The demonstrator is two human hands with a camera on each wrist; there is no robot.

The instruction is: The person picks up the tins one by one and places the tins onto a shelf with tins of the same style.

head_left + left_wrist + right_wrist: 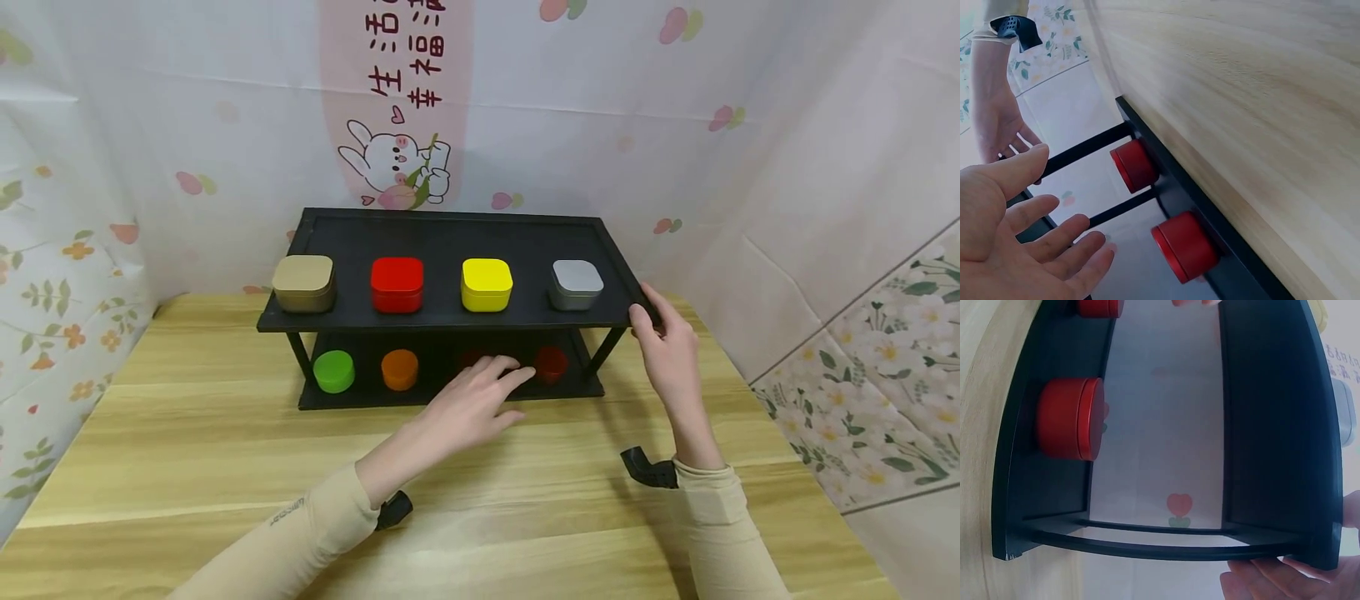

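Observation:
A black two-tier shelf (442, 237) stands on the wooden table. My right hand (667, 346) grips its upper tier at the front right corner, thumb on top and fingers underneath. My left hand (468, 404) is in front of the lower tier, fingers spread and relaxed, holding nothing. Behind it sit two round red tins; the right one (551, 365) shows in the head view, while the other (1186, 249) is mostly hidden there by the left hand. Further left on that tier are an orange round tin (400, 369) and a green round tin (333, 372).
On the upper tier stand a gold square tin (303, 284), a red square tin (397, 285), a yellow square tin (486, 285) and a grey square tin (575, 285). Thin black posts join the tiers. A patterned curtain (247, 125) hangs behind the shelf.

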